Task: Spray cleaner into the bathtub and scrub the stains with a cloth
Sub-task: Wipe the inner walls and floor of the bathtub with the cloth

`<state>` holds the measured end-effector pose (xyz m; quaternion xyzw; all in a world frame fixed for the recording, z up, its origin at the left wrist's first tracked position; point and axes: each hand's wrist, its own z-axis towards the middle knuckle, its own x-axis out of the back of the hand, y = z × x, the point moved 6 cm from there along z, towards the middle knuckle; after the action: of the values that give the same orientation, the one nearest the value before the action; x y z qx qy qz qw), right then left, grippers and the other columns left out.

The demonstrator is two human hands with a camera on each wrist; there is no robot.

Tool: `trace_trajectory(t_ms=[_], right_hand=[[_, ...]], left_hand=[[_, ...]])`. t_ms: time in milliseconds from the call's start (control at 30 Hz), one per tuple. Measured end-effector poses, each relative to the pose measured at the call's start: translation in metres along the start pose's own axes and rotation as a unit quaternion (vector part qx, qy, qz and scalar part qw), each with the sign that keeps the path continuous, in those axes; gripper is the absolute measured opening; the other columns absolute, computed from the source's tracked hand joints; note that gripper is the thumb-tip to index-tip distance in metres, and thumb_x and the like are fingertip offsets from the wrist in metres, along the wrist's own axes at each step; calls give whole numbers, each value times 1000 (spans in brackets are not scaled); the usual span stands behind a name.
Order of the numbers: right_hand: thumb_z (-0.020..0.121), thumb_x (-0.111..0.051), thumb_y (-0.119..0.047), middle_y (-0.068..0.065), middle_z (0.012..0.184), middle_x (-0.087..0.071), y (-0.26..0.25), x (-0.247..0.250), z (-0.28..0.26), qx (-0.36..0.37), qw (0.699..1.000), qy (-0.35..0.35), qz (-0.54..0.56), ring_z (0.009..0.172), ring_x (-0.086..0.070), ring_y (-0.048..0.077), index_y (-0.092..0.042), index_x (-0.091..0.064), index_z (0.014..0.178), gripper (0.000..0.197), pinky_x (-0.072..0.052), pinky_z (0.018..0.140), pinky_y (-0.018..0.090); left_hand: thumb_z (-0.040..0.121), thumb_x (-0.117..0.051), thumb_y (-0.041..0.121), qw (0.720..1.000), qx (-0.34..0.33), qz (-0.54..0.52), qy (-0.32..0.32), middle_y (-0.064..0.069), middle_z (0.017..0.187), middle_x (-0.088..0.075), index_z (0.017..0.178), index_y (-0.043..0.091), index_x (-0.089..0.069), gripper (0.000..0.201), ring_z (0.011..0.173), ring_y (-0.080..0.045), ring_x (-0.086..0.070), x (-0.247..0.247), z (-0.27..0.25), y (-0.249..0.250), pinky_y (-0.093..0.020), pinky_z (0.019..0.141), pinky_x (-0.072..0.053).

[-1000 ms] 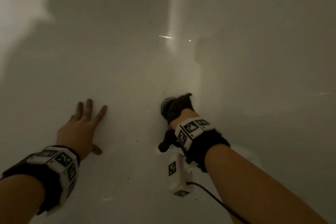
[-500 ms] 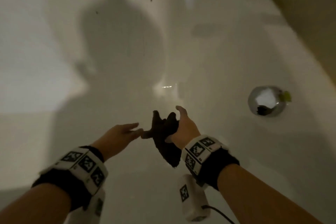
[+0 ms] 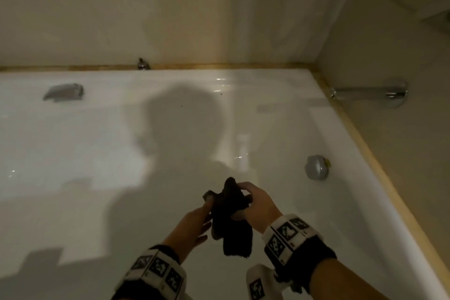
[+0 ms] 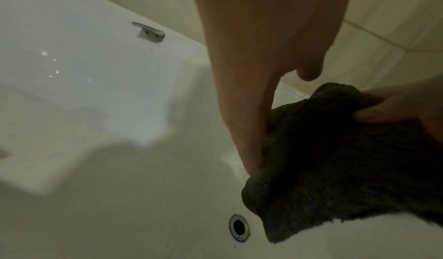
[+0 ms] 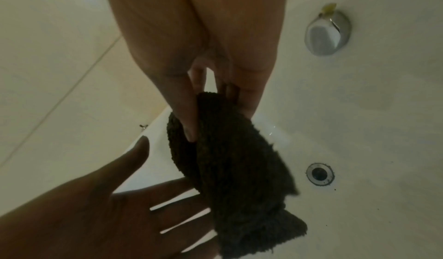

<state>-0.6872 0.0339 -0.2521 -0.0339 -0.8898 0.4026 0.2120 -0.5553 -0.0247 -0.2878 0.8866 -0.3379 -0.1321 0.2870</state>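
Observation:
A dark terry cloth [image 3: 231,217] hangs in the air above the white bathtub [image 3: 97,153] floor. My right hand [image 3: 243,198] pinches its upper part between thumb and fingers, as the right wrist view shows [image 5: 208,111]. My left hand [image 3: 204,212] is spread flat, and its straight fingers [image 4: 251,130] touch the cloth's left side [image 4: 335,158]. In the right wrist view the cloth [image 5: 239,177] drapes over the left hand's fingertips [image 5: 187,196]. No spray bottle is in view.
The round drain [image 5: 320,175] lies below the cloth with dark specks around it. A chrome overflow knob [image 3: 316,167] sits on the right tub wall, a spout [image 3: 370,92] on the tiled wall above, and a grab handle [image 3: 63,92] on the far side.
My right hand lifted the cloth off the drain. My left hand left the tub floor and came up against the cloth. The head view rose and now takes in the whole tub.

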Motion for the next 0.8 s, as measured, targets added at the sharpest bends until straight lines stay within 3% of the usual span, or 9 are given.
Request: trace_trajectory(t_ms=[100, 167, 267, 333, 433, 600, 700, 800], right_hand=[[77, -63, 10, 16, 108, -62, -26, 3, -33, 9, 1000, -13, 22, 97, -62, 27, -19, -48, 123, 57, -53, 87, 40], [78, -65, 6, 17, 110, -62, -43, 3, -51, 8, 999, -31, 38, 97, -63, 29, -23, -45, 117, 52, -55, 83, 39], [79, -68, 0, 15, 110, -62, -69, 0, -77, 20, 997, -56, 44, 95, -64, 27, -21, -44, 111, 45, -55, 80, 34], [79, -67, 1, 14, 103, -63, -90, -5, -95, 44, 996, -74, 35, 90, -64, 27, -20, -47, 105, 39, -55, 82, 37], [80, -67, -1, 6, 95, -58, -123, -13, -117, 114, 990, -73, -35, 88, -59, 20, -31, -49, 98, 40, -52, 86, 35], [80, -69, -17, 2, 108, -42, -174, -13, -152, 162, 975, 30, -148, 93, -48, 13, -30, -41, 131, 60, -43, 81, 15], [80, -71, -23, -2, 118, -40, -196, -14, -175, 190, 972, 50, -130, 103, -44, 9, -28, -33, 137, 69, -38, 91, 15], [83, -67, -31, 0, 132, -39, -208, -15, -199, 198, 971, 44, -126, 121, -42, 13, -27, -31, 140, 67, -33, 102, 18]], left_hand=[[87, -42, 60, 999, -12, -24, -33, 0, 106, -65, 109, 22, -60, 47, 98, -17, -59, -3, -41, 11, -31, 92, -45], [83, -55, 55, 997, -35, -60, -35, -9, 107, -68, 109, 16, -63, 48, 97, -23, -63, -1, -63, 24, -36, 93, -48], [83, -67, 28, 991, -73, -111, 7, -18, 103, -69, 112, -1, -60, 41, 93, -29, -67, 12, -94, 44, -35, 82, -55], [81, -69, 16, 987, -97, -130, 25, -16, 102, -69, 111, 2, -59, 34, 89, -28, -68, 24, -118, 53, -32, 74, -58], [77, -73, 13, 983, -126, -122, 49, -12, 100, -69, 108, 6, -59, 35, 85, -26, -69, 40, -155, 64, -31, 68, -59], [72, -78, 7, 972, -163, -114, 126, -14, 98, -68, 108, 0, -59, 41, 87, -31, -67, 66, -205, 83, -44, 82, -55], [70, -78, 4, 957, -193, -130, 171, -16, 103, -65, 109, 0, -56, 45, 92, -33, -65, 80, -236, 99, -47, 88, -52], [73, -76, 6, 944, -215, -168, 186, -11, 103, -62, 118, 5, -49, 52, 93, -31, -64, 88, -270, 111, -44, 82, -55]])
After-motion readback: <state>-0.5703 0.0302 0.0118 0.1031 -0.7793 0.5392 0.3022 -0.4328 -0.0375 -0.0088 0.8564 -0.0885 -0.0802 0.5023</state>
